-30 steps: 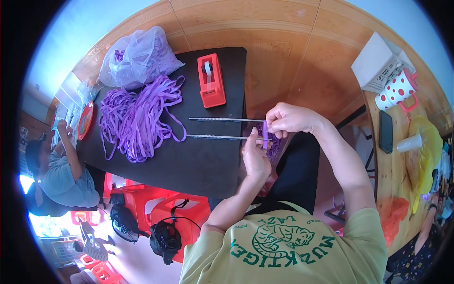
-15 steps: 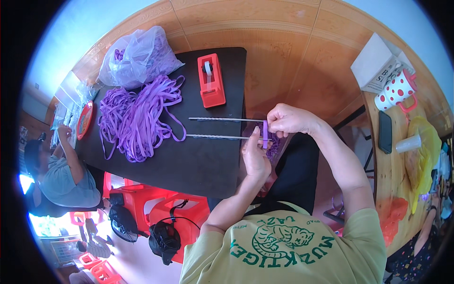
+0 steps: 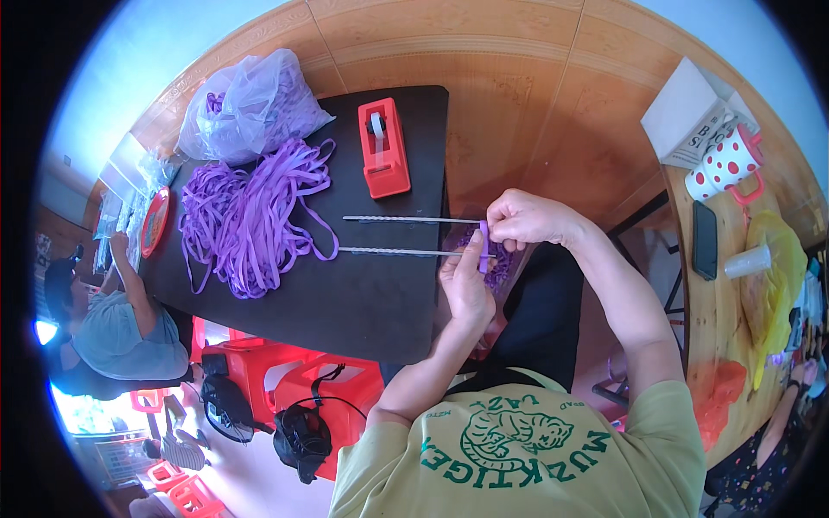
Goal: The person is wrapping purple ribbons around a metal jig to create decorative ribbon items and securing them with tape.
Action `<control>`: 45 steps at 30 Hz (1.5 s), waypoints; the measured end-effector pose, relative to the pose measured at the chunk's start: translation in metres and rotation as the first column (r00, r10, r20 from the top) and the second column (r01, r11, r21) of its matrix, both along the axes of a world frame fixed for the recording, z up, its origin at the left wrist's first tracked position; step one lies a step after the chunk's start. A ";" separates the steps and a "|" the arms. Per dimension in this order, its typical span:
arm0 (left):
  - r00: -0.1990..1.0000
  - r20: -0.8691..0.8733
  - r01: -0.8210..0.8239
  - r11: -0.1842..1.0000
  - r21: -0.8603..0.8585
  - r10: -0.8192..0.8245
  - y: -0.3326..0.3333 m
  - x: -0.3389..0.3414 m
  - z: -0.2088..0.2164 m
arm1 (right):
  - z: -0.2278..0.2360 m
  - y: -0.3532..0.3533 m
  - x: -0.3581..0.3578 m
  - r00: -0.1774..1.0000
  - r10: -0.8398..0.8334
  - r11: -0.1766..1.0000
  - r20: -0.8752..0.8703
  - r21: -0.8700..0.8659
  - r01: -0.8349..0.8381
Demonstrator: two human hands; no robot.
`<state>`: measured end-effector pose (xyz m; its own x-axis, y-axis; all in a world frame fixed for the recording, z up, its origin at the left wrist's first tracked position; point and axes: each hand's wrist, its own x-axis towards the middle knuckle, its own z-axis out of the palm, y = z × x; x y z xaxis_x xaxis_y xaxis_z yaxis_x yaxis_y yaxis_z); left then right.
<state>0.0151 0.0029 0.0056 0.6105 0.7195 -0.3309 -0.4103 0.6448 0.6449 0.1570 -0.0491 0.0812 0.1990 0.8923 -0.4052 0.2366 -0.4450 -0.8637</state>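
Note:
Two thin twisted metal rods (image 3: 393, 251) lie parallel on the black table (image 3: 345, 324) and reach past its right edge. A purple ribbon (image 3: 484, 237) spans their right ends. My right hand (image 3: 528, 217) is closed in a pinch on the ribbon by the far rod's end. On the near rod, my left hand (image 3: 468, 283) holds the ribbon between thumb and fingers; some of those fingers are hidden. Below the rod ends, purple ribbon pieces (image 3: 498, 274) show partly behind my hands. A large heap of loose purple ribbon (image 3: 268, 220) lies left of the rods.
A red tape dispenser (image 3: 383, 148) and a plastic bag of ribbon (image 3: 255, 104) stand at the table's far side. Red stools (image 3: 319, 380) with black bags are at the near left. Another person (image 3: 121, 328) sits left. A wooden table (image 3: 725, 328) on the right bears a dotted cup and phone.
My hands stay at the rod ends with the ribbon, with only a slight shift of the left hand's fingers. The person on the left has moved an arm slightly.

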 end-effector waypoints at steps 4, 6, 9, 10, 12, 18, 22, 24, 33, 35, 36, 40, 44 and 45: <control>0.999 0.029 -0.023 1.000 0.009 0.023 0.000 0.000 -0.008 | -0.002 -0.001 0.001 1.000 -0.005 1.000 -0.010 0.009 0.005; 0.999 0.025 -0.032 0.999 0.011 0.031 0.000 0.001 -0.007 | -0.001 -0.002 0.001 1.000 -0.004 1.000 -0.012 0.008 0.004; 1.000 0.008 -0.025 1.000 0.004 0.025 0.000 0.001 -0.006 | -0.001 -0.005 0.002 0.999 0.000 1.000 -0.034 0.023 0.001; 1.000 0.004 -0.020 1.000 0.013 0.020 0.000 0.001 -0.007 | -0.002 -0.007 0.003 0.999 0.000 0.999 -0.044 0.035 0.002; 1.000 0.000 -0.016 1.000 0.023 0.016 0.001 0.001 -0.010 | -0.004 -0.009 0.004 0.999 0.001 0.999 -0.054 0.048 0.002; 0.999 -0.038 -0.007 0.999 0.036 0.009 0.002 0.000 -0.012 | -0.014 -0.016 0.010 0.991 -0.013 0.998 -0.130 0.060 0.021; 0.998 -0.063 0.012 0.998 0.067 -0.008 0.002 0.000 -0.010 | -0.025 -0.014 0.013 0.976 0.012 0.998 -0.218 0.069 0.003; 0.997 -0.070 0.017 0.997 0.074 -0.012 0.002 0.000 -0.011 | -0.034 -0.010 0.016 0.967 0.030 0.996 -0.255 0.090 -0.007; 0.999 -0.047 0.013 0.998 0.065 -0.010 0.002 -0.004 -0.014 | -0.099 0.026 0.020 0.816 0.299 0.879 -0.496 0.476 -0.032; 1.000 0.020 0.006 1.000 0.029 -0.007 -0.002 -0.007 -0.010 | -0.109 0.031 0.014 0.727 0.365 0.817 -0.582 0.574 0.050; 1.000 0.020 0.005 1.000 0.029 -0.005 -0.002 -0.007 -0.009 | -0.113 0.033 0.014 0.726 0.366 0.817 -0.582 0.574 0.048; 0.998 0.055 0.032 0.999 0.021 -0.033 0.000 -0.012 -0.011 | -0.116 0.038 0.005 0.563 0.454 0.776 -0.691 0.617 0.131; 0.997 0.046 0.051 0.998 0.045 -0.054 0.002 -0.013 -0.013 | -0.115 0.041 -0.004 0.480 0.486 0.751 -0.730 0.630 0.197; 0.998 0.048 0.048 0.998 0.043 -0.050 0.002 -0.013 -0.012 | -0.116 0.042 -0.005 0.480 0.487 0.753 -0.730 0.629 0.193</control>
<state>0.0020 0.0048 -0.0065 0.6603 0.7009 -0.2697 -0.4109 0.6377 0.6515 0.1516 -0.0074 -0.0348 -0.0786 0.9482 0.3077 -0.7115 0.1628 -0.6836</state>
